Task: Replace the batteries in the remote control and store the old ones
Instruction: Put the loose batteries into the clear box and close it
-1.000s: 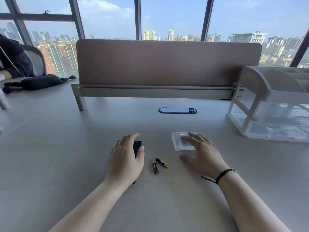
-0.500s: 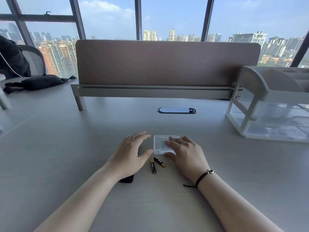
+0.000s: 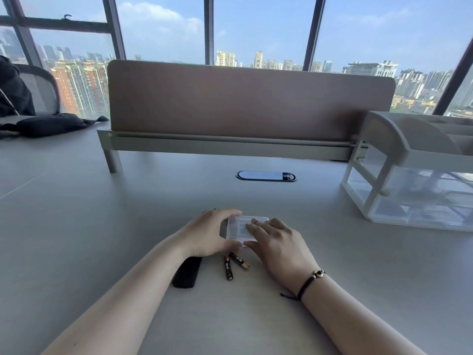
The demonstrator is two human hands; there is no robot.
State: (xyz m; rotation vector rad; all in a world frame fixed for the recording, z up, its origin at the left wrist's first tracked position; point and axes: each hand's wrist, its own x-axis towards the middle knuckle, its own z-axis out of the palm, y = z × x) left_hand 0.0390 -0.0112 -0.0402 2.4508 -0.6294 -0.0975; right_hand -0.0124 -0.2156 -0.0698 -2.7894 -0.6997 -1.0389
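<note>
A small clear plastic box (image 3: pixel 239 228) lies on the grey desk between my two hands. My left hand (image 3: pixel 207 233) grips its left side, thumb at the near corner and fingers over the far edge. My right hand (image 3: pixel 275 242) rests on its lid, with the fingertips spread across the top. Two black-and-gold batteries (image 3: pixel 233 265) lie loose on the desk just in front of the box. The black remote control (image 3: pixel 186 272) lies under my left wrist, its far end hidden by the hand.
A brown divider panel (image 3: pixel 250 101) on a metal rail crosses the back of the desk. A white and clear drawer organiser (image 3: pixel 414 180) stands at the right. An oval cable port (image 3: pixel 266 176) is set into the desk. A dark bag (image 3: pixel 48 124) lies far left.
My right hand has slid the clear box leftward toward the batteries. My left hand has left the remote and taken hold of the box's left side.
</note>
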